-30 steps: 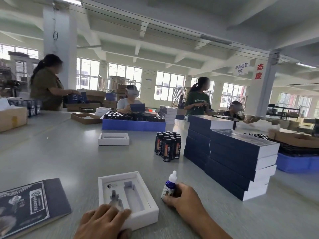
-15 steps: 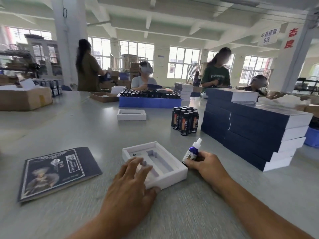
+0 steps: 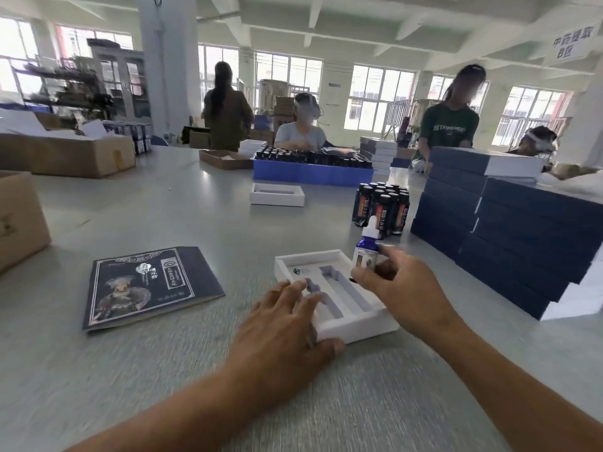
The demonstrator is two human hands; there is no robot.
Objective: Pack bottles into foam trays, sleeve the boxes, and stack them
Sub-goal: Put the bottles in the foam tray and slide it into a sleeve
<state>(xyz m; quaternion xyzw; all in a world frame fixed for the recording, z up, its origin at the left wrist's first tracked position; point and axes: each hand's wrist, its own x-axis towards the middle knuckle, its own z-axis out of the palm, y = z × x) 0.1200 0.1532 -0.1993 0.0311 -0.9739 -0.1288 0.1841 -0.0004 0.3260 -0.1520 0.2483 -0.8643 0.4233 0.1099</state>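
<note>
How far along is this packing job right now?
Done: sleeved boxes stand stacked on the right. In hand: right hand holds a dropper bottle above the foam tray, which the left hand steadies. Left: both slots empty, sleeve still flat.

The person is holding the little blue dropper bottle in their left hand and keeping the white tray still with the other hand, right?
Not quite. The head view shows the dropper bottle held in the right hand. The left hand is the one resting on the white foam tray, keeping it still.
</note>
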